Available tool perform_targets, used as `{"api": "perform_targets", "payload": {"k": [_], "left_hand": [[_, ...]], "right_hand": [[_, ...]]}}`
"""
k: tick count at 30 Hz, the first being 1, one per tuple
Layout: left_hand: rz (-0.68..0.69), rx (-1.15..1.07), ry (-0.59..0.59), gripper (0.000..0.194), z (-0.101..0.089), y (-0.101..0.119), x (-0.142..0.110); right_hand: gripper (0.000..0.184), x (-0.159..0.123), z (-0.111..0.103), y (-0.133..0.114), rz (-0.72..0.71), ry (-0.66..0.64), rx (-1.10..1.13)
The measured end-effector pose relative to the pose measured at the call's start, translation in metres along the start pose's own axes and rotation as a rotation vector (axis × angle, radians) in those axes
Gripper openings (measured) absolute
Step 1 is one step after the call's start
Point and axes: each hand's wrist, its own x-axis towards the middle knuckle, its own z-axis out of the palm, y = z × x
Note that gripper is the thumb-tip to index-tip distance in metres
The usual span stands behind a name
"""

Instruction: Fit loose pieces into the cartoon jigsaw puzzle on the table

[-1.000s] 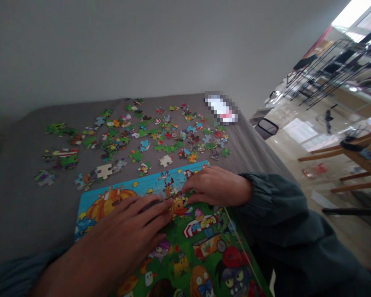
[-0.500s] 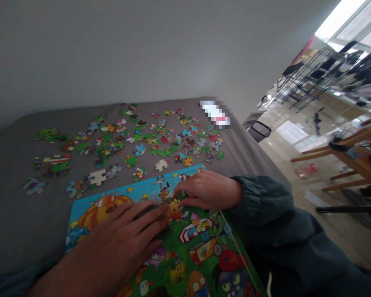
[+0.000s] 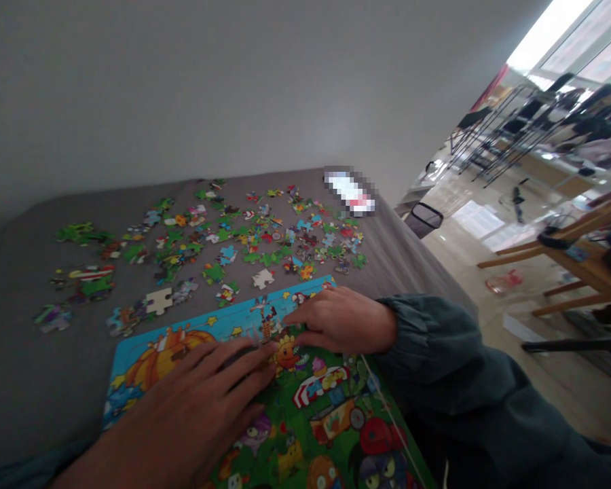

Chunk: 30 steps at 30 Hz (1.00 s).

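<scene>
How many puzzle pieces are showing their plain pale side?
2 clearly: one pale piece beyond the pumpkin picture, another pale piece farther right. Overlapping colorful pieces might hide more.

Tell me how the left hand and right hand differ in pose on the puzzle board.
The left hand lies fairly flat with fingers extended; the right hand is curled, index finger and thumb reaching down.
The left hand's fingers point rightward, the right hand's leftward.
Both are bare and at the puzzle board, their fingertips close to each other.
</scene>
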Motion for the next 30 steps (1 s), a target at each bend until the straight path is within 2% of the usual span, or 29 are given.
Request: {"api": "perform_targets", "payload": {"k": [4,13,19,26,30], "left_hand": [[-0.008,0.026,0.015,0.033,-0.001,0.002,0.002],[0.014,0.042,0.038,0.030,-0.003,0.003,0.004],[-0.021,0.041,0.013,0.030,0.000,0.005,0.002],[-0.062,0.052,-0.047,0.032,0.003,0.009,-0.004],[-0.099,-0.003,-0.156,0.030,-0.005,0.010,0.003]], "right_hand": [[0.028,0.000,0.000,-0.002,-0.005,-0.008,0.034],[0.032,0.002,0.005,-0.002,0.015,0.062,0.122],[0.029,0.002,0.006,-0.005,0.035,0.074,0.116],[0.028,0.005,0.003,0.010,-0.003,0.253,0.204],[0.029,0.004,0.004,0.010,-0.124,0.127,0.136]]}}
